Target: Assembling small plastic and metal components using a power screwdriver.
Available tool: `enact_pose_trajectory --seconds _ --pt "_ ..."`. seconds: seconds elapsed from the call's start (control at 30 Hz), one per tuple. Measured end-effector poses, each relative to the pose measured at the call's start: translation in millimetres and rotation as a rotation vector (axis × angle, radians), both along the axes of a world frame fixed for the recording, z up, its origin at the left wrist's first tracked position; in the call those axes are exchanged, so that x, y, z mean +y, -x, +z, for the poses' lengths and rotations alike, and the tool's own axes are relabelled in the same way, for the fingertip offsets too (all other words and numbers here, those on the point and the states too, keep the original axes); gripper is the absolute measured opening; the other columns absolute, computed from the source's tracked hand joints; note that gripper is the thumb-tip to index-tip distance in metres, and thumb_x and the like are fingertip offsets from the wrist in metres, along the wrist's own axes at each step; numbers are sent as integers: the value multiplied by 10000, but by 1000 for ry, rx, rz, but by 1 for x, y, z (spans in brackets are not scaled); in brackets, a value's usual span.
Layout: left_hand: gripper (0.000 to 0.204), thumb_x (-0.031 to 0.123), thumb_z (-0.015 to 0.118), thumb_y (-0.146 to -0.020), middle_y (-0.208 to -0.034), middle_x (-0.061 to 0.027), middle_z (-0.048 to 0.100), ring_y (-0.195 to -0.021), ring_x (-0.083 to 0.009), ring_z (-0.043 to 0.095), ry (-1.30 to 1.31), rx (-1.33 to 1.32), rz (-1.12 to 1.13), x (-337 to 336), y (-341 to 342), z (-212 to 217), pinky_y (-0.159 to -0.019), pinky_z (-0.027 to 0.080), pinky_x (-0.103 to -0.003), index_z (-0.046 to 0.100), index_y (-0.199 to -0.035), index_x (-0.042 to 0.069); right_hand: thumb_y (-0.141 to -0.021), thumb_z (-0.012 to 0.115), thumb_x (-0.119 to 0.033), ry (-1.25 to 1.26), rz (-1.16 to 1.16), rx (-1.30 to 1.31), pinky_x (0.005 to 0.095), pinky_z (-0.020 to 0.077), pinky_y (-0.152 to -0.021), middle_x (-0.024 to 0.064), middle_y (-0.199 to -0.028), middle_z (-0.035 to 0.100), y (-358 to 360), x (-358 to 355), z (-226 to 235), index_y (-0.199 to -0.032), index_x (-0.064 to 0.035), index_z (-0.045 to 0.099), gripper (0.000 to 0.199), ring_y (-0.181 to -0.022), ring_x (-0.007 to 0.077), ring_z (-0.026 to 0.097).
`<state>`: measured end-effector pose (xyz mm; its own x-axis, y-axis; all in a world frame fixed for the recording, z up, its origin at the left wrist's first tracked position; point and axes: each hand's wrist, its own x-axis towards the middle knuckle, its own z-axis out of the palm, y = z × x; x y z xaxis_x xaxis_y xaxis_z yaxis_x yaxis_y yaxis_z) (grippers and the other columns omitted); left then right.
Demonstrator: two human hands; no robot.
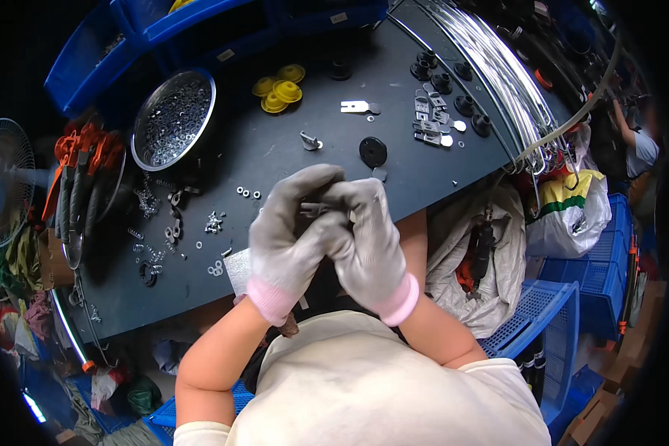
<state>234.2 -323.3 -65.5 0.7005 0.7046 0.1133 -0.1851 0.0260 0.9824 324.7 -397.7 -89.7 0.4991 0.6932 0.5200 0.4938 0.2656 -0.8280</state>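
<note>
Both my hands wear grey-white work gloves with pink cuffs and meet over the near edge of the dark table (275,149). My left hand (281,241) has its fingers curled toward the right one. My right hand (369,249) is closed too, its thumb and fingers pressed in against the left. Something small and dark shows between the fingers, too hidden to name. Just beyond them lie a black round disc (373,152) and a small metal bracket (311,141). Small nuts (248,192) and a pile of screws (214,222) lie left of my left hand.
A steel bowl (139,141) of small hardware stands back left, near orange-and-black tools (89,160). Yellow caps (286,92), metal clips (429,119) and black knobs (464,105) lie farther back. Long bent wires (490,67) line the right edge, with blue bins (163,30) behind.
</note>
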Motion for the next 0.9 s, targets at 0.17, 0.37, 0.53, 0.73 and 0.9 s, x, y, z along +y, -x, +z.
enact_pose_trajectory --seconds 0.17,0.37,0.53,0.73,0.9 --pt "335 230 598 -896 -930 -52 587 -766 -89 533 -219 266 -192 39 -26 -21 -701 467 -245 552 -1145 10 -908 487 -36 140 -183 35 345 483 -706 147 -876 546 -58 -7 -9 -972 -1 498 74 -745 269 596" --pt "215 37 654 -795 -1069 -86 609 -884 -242 618 -1155 487 -25 104 -54 -32 -789 499 -330 648 -1009 59 -892 545 -97 617 -501 -158 399 456 -782 139 -957 603 -159 -19 -29 -998 -48 556 117 -890 308 592" --pt "130 29 663 -791 -899 -66 635 -825 -226 625 -918 557 8 115 -50 -53 -749 506 -314 659 -921 40 -848 620 -190 686 -675 -762 372 435 -880 61 -1068 590 -142 21 -15 -998 -126 636 164 -1056 250 525" --pt "170 42 589 -887 -921 -62 616 -809 -139 630 36 211 4 94 -38 -19 -751 529 -274 561 -1039 -30 -835 614 -213 915 -198 -999 383 467 -868 53 -1048 632 -160 98 -14 -960 -148 677 153 -1023 256 566" --pt "183 87 574 -914 -933 -92 613 -833 -172 636 265 48 7 77 -13 -2 -800 545 -295 525 -1057 -16 -902 533 -179 601 -98 -663 328 498 -612 97 -770 638 -146 83 9 -908 -66 607 135 -689 200 626"
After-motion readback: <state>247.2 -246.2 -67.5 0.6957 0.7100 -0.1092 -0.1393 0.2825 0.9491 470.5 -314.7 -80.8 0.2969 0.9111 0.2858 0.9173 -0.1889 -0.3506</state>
